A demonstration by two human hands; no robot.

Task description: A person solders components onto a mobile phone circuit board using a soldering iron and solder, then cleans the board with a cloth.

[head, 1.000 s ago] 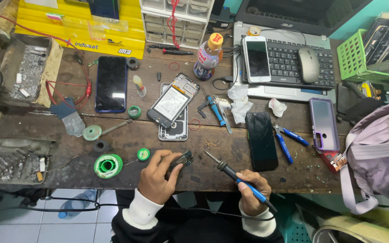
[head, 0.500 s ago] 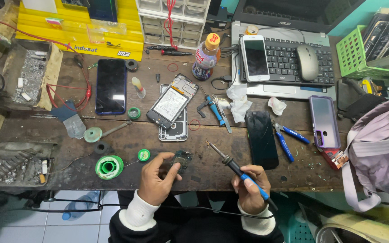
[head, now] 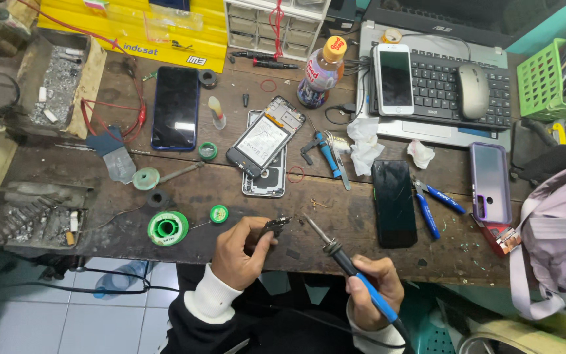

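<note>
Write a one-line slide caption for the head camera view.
Left hand pinches a small dark part while right hand angles a blue-handled soldering iron toward it over a cluttered wooden bench.

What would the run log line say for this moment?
left hand: holds small dark part | right hand: grips soldering iron | tip near part

At the near edge of the workbench (head: 361, 223), a small component (head: 275, 226) is held in the left hand (head: 240, 252), and a soldering iron (head: 345, 265) is held in the right hand (head: 375, 292) just to its right. A solder spool (head: 168, 228) lies left of the left hand. An opened phone (head: 266, 141) is placed behind the hands, mid-bench. A face-down phone (head: 394, 203) lies right of the iron's tip, with pliers (head: 430, 203) just beside it. A laptop (head: 440, 85) stands at the far right, and a mouse (head: 473, 90) rests on its keyboard.
</note>
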